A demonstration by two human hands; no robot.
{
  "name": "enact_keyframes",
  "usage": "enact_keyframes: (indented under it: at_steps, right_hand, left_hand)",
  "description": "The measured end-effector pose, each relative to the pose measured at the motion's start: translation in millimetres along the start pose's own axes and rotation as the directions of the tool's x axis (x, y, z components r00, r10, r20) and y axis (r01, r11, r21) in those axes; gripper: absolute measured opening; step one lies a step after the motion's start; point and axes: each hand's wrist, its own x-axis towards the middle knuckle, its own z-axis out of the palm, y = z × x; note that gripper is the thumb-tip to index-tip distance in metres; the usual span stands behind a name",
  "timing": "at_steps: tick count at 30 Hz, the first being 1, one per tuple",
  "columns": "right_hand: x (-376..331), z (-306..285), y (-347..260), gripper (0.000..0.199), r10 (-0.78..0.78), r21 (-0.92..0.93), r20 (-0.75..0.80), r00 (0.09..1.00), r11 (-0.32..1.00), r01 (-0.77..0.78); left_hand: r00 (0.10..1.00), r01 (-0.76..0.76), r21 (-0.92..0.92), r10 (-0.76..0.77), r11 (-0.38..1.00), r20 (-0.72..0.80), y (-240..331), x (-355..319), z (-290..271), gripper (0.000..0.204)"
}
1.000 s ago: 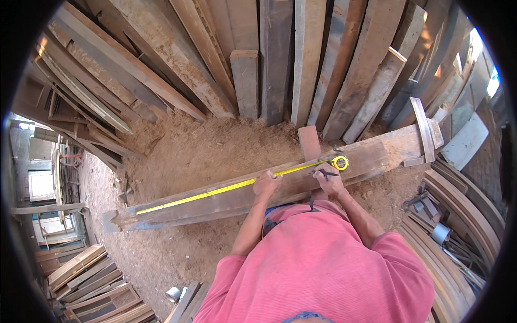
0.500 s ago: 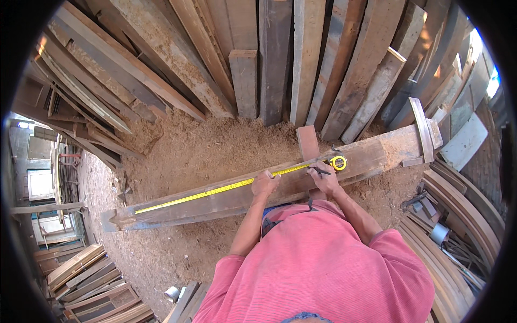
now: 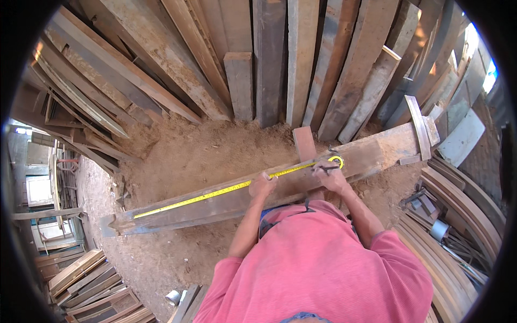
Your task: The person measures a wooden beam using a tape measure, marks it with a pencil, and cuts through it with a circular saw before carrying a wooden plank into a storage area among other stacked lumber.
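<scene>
A long brown timber beam (image 3: pixel 215 203) lies slantwise in front of me, its far right end higher in the view. Along its top runs the yellow blade of a tape measure (image 3: pixel 207 196), pulled out toward the left end. My left hand (image 3: pixel 262 185) is closed over the blade near the beam's middle, pinching it against the wood. The yellow round tape case (image 3: pixel 337 160) sits at the right end of the blade, partly covered by my right hand (image 3: pixel 333 178). A thin dark pen (image 3: pixel 329 168) is held in the right fingers.
A reddish wood block (image 3: pixel 305 143) crosses beneath the beam. Many planks (image 3: pixel 269 64) lean upright along the far side. Curved boards (image 3: pixel 466 215) and a metal can (image 3: pixel 439 230) lie at right. Stacked frames (image 3: pixel 102 290) stand lower left. Sawdust covers the ground (image 3: pixel 188 161).
My right hand has shifted a little to the right, onto the tape case, hiding more of it. The left hand keeps its place on the blade. The view has moved slightly.
</scene>
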Motion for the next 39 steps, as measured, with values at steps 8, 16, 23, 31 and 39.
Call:
enact_keyframes:
  at_steps: [8, 16, 23, 31, 39]
  right_hand:
    - [-6, -50, -9, 0.019, 0.065, -0.084, -0.318, 0.946, 0.992, -0.097]
    - [-6, -40, -16, 0.032, -0.011, -0.519, -0.257, 0.966, 0.845, -0.128]
    - [-9, -40, -7, 0.066, 0.03, -0.646, -0.064, 0.997, 0.761, -0.065]
    - [5, -42, -2, 0.055, -0.017, -0.617, -0.011, 1.0, 0.787, 0.007]
    - [-16, -31, -30, 0.041, 0.227, -0.477, 0.425, 0.876, 0.879, 0.003]
  left_hand:
    - [0.993, 0.039, -0.101, -0.027, 0.994, 0.115, 9, -7, -14, 0.037]
    - [0.993, 0.052, -0.081, -0.043, 0.995, 0.111, 8, -3, -11, 0.038]
    - [0.994, 0.057, -0.083, -0.048, 0.995, 0.103, 8, -1, -5, 0.039]
    - [0.996, -0.07, -0.135, 0.077, 0.988, 0.046, -10, -9, -8, 0.04]
    - [0.971, -0.128, -0.369, 0.041, 0.921, -0.235, -33, -27, -64, 0.033]
